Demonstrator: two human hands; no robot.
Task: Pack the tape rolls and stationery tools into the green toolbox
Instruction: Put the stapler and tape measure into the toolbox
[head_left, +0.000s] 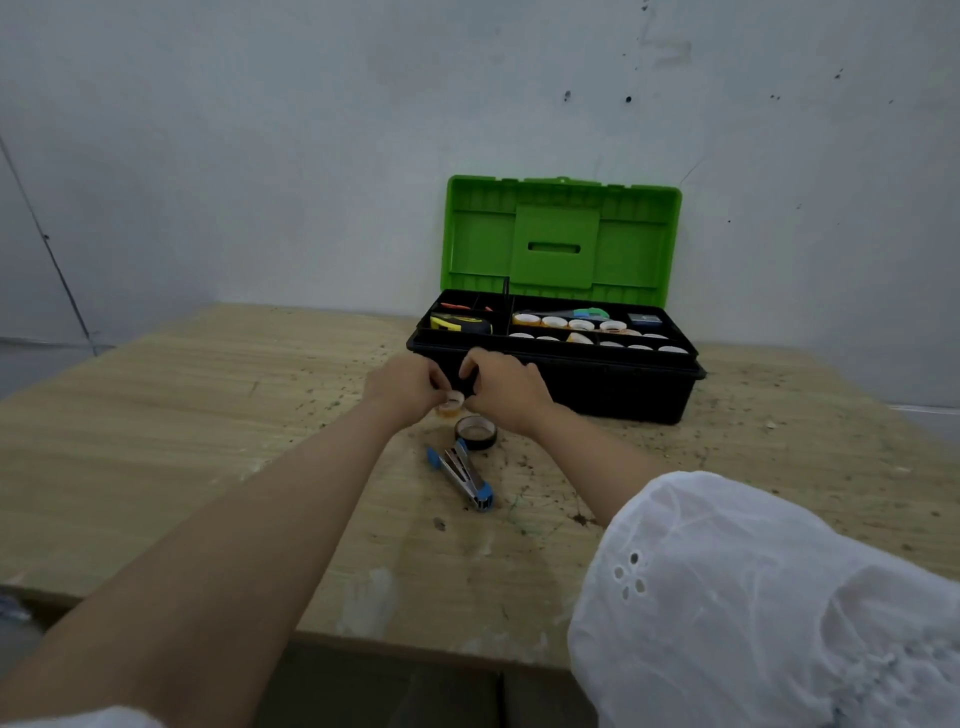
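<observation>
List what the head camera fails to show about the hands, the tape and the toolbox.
- Head view: whether the right hand also grips the small tape roll held by the left hand; its own knuckles hide its fingertips.
- Head view: what lies under the toolbox tray; the tray and black wall cover it.
- Head view: the red items in the tray's rear-left compartment; too small to name.

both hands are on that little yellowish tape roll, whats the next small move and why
Probably lift the small yellowish tape roll forward into the open green-lidded toolbox: the left hand and right hand both pinch it just before the box, which already holds similar rolls.
</observation>
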